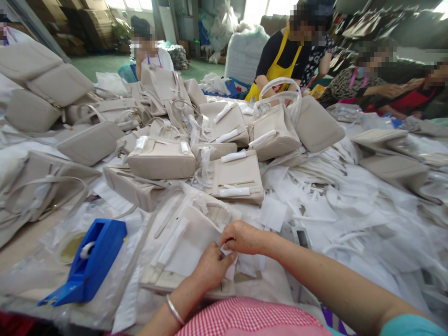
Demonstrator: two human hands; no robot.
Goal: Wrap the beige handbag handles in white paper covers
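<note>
A beige handbag (159,275) lies flat in front of me, with white wrapping paper (184,254) over its face and clear plastic around its upper part. At its right side my left hand (214,268) pinches a small piece of white paper (231,270) between thumb and fingers. My right hand (241,237) meets it from the right, fingertips closed at the same paper. The exact spot they grip is partly hidden by the fingers. To the left stands a blue tape dispenser (93,261), near a roll of tape (72,247).
Several beige handbags, some with white-wrapped parts (236,175), are heaped across the table. White paper and wrapping (336,210) cover the right side. A grey metal object (297,238) is beside my right forearm. Across the table are co-workers, one in a yellow apron (280,65).
</note>
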